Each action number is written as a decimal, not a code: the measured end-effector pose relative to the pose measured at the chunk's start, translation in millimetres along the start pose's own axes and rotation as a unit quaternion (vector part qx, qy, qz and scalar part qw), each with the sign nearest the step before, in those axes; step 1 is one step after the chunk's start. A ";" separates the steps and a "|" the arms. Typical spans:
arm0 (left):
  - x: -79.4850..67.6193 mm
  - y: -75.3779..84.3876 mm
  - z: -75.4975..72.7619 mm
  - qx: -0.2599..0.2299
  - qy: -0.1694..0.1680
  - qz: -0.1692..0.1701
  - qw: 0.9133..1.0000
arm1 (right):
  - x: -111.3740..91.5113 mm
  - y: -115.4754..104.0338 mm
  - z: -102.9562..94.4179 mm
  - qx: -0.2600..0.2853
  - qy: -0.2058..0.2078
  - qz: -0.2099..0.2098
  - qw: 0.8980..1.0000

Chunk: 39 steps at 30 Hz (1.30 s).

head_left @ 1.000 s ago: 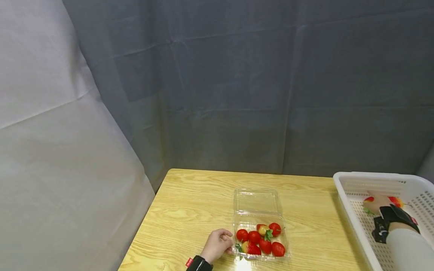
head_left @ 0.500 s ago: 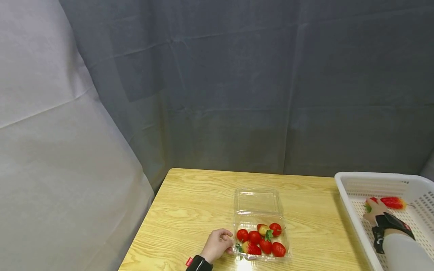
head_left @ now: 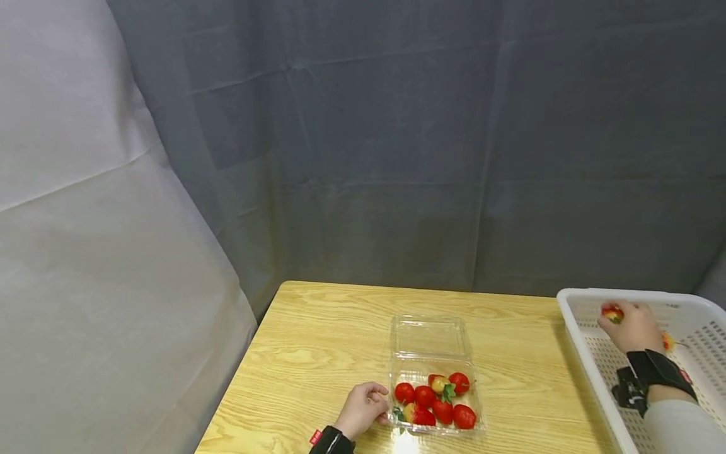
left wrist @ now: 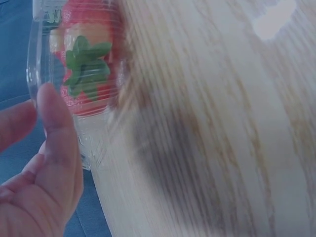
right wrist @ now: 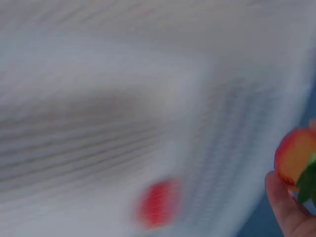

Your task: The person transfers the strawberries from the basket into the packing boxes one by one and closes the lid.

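Observation:
My right hand (head_left: 638,328) holds a red-and-yellow strawberry (head_left: 612,314) with green leaves over the left part of the white basket. In the right wrist view that strawberry (right wrist: 297,157) sits at the fingertips, leaf end toward the lower right. At the table's front, my left hand (head_left: 360,410) pinches the left edge of a clear plastic clamshell container (head_left: 433,357). Its lid lies folded back. Inside rest several strawberries (head_left: 464,417) and smooth round red fruits (head_left: 404,393). The left wrist view shows the fingers (left wrist: 58,143) at the container's rim beside a leafy strawberry (left wrist: 88,69).
The white perforated basket (head_left: 590,378) stands at the right of the wooden table (head_left: 306,353). A red-yellow fruit (head_left: 668,342) lies in it, partly hidden by my right hand. Grey cloth (head_left: 374,157) hangs behind the table, pale cloth (head_left: 113,252) at the left.
My right hand has taken hold of the strawberry in the basket and lifted it up toward the basket's far left. My left hand and the container have stayed in place.

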State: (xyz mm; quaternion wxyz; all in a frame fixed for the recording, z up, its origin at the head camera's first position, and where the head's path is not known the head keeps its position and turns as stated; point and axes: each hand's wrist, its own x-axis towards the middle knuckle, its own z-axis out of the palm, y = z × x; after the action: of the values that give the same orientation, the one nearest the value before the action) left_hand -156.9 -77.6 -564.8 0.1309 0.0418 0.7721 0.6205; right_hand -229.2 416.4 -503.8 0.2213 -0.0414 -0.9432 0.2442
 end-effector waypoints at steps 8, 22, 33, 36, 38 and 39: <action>1.0 1.0 1.1 -0.007 -0.001 -0.003 1.000 | 2.5 -149.4 -12.8 0.146 0.028 -0.260 0.954; 2.9 0.5 3.1 -0.006 -0.001 0.005 1.000 | -74.3 -237.7 106.7 0.141 -0.352 -0.318 0.869; 1.3 1.9 2.6 -0.007 -0.001 0.005 1.000 | -85.4 -240.2 126.3 0.074 -0.388 -0.318 0.862; 0.4 2.3 2.0 -0.009 0.001 0.009 1.000 | -74.4 -239.6 109.1 0.101 -0.398 -0.285 0.866; 0.2 1.4 1.6 -0.009 0.002 0.008 1.000 | -61.0 -233.1 91.1 0.127 -0.367 -0.256 0.885; -0.2 2.1 1.5 -0.006 0.003 0.008 1.000 | -52.0 -226.4 80.9 0.143 -0.339 -0.247 0.896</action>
State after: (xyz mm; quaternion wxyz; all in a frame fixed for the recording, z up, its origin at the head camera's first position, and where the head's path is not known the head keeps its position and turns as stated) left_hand -156.4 -75.7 -563.0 0.1244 0.0454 0.7686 0.6259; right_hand -211.1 172.3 -479.2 -0.0552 0.3103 -0.8960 0.3129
